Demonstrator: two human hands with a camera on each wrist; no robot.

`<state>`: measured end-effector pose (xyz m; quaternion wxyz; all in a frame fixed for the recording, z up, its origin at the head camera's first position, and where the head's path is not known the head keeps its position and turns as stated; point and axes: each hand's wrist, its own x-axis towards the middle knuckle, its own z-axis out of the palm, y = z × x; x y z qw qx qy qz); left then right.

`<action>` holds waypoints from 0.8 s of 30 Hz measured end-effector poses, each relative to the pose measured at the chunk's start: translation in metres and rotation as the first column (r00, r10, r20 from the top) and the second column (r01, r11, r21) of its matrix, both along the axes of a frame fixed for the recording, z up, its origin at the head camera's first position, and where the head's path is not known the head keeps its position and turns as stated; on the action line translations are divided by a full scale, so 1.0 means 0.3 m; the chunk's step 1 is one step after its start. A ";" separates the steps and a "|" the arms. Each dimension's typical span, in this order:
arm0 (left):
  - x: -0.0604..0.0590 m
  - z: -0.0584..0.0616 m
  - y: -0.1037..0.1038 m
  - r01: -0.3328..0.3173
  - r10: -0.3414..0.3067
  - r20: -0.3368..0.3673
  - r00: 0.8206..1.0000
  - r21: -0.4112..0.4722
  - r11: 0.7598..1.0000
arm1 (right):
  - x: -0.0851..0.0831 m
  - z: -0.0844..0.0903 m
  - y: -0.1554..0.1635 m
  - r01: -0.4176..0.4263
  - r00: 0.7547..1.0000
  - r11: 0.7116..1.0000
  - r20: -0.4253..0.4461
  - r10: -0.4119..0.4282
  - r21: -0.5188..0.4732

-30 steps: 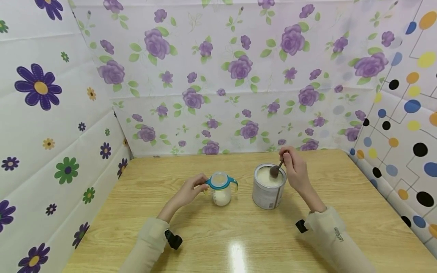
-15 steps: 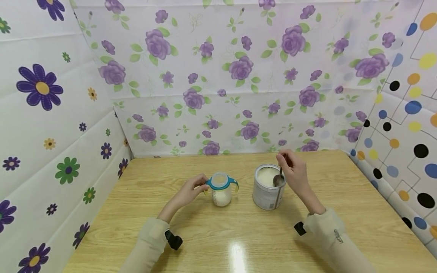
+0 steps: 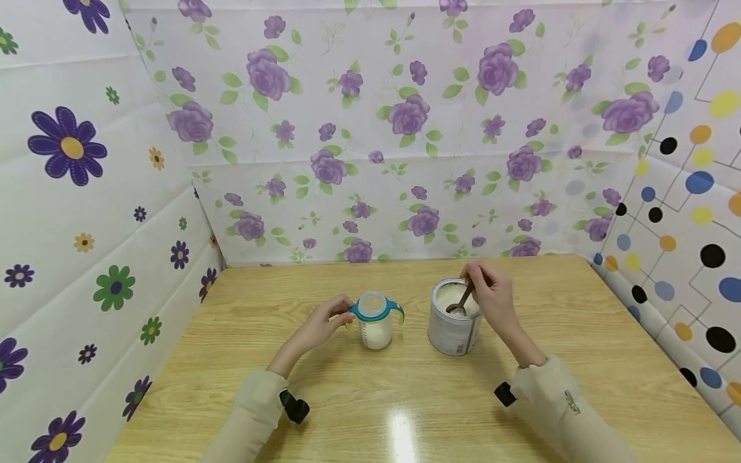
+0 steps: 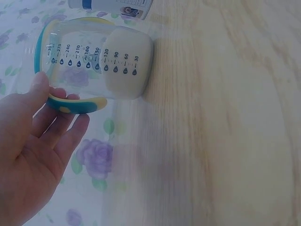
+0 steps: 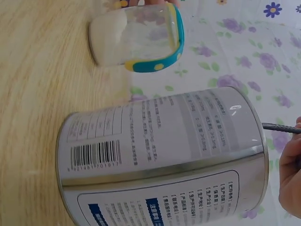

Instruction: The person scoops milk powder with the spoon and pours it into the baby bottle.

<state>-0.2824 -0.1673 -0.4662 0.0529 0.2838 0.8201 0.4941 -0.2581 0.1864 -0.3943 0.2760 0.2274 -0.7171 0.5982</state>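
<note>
A clear baby bottle with a blue and yellow two-handled collar stands upright on the table. Pale contents fill its lower part, up to about the 120 mark in the left wrist view. My left hand holds the handle on its left side between thumb and fingers. To the right stands an open milk powder can, nearly full of cream-coloured powder. My right hand pinches the handle of a dark metal spoon over the can. The spoon's bowl is down at the powder, inside the rim.
The wooden table extends around both vessels. Behind it hangs a white cloth with purple roses. Patterned cloths also cover the left and right sides. Black wrist cameras sit on both sleeves.
My right hand has come slightly down and left. The spoon has turned from its back facing up and shifted to the left within the can. My left hand and the bottle look unmoved.
</note>
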 end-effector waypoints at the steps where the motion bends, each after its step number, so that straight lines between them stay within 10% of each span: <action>1: 0.000 -0.001 0.000 0.000 0.000 -0.002 1.000 0.000 1.000 | -0.002 -0.003 -0.001 -0.009 1.000 1.000 0.030 0.010 -0.025; 12: 0.004 0.003 -0.001 -0.009 0.009 0.008 1.000 -0.007 1.000 | -0.069 -0.077 0.029 0.097 0.960 0.932 0.279 0.004 -0.350; 24: 0.004 -0.004 0.000 -0.016 0.016 0.001 1.000 0.007 1.000 | -0.075 -0.064 0.055 0.147 0.909 0.874 0.411 0.065 -0.463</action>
